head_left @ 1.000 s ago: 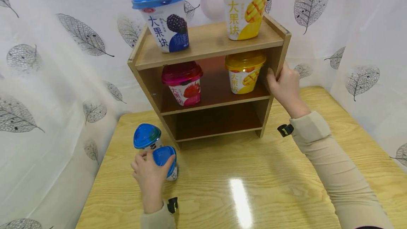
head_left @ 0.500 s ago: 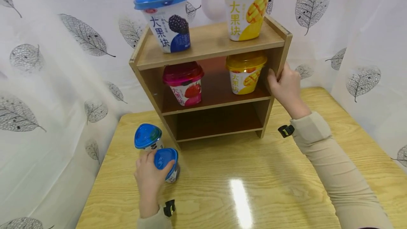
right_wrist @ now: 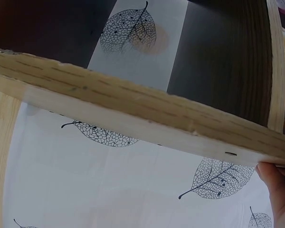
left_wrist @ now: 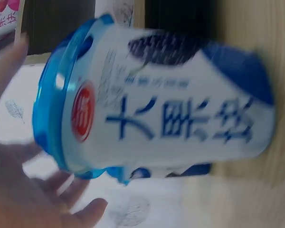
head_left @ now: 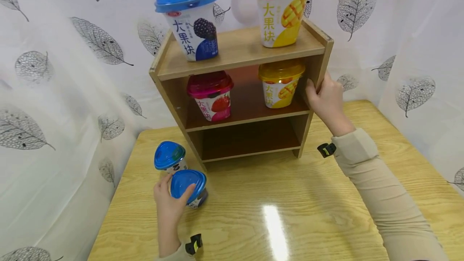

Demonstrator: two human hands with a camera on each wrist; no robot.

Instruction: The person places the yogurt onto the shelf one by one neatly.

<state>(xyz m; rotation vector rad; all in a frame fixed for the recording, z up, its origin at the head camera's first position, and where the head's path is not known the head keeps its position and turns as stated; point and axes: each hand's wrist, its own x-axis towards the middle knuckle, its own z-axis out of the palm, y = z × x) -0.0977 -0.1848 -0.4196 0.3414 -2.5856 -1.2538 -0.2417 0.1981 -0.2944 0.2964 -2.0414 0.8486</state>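
Observation:
At the left, my left hand (head_left: 168,200) is spread loosely around the lid of the nearer blue-lidded yogurt cup (head_left: 188,186). In the left wrist view the fingers are apart, and a gap shows between the thumb (left_wrist: 9,64) and the lid of this blackberry yogurt cup (left_wrist: 156,104). It stands upright on the table, just in front of a second blue-lidded cup (head_left: 169,155). My right hand (head_left: 328,96) grips the right side panel of the small wooden shelf (head_left: 250,118), thumb on its front edge; the right wrist view shows only part of this hand (right_wrist: 278,190).
On the shelf's top stand a blackberry cup (head_left: 192,23) and a yellow-lidded mango cup (head_left: 280,15). A pink-lidded strawberry cup (head_left: 214,100) and another mango cup (head_left: 280,88) occupy the middle level. A leaf-patterned cloth (head_left: 79,92) surrounds the wooden table (head_left: 239,212).
The nearer blue-lidded cup has shifted slightly right and turned, and more of its lid shows as my left fingers have spread away. My right hand has kept its grip on the shelf.

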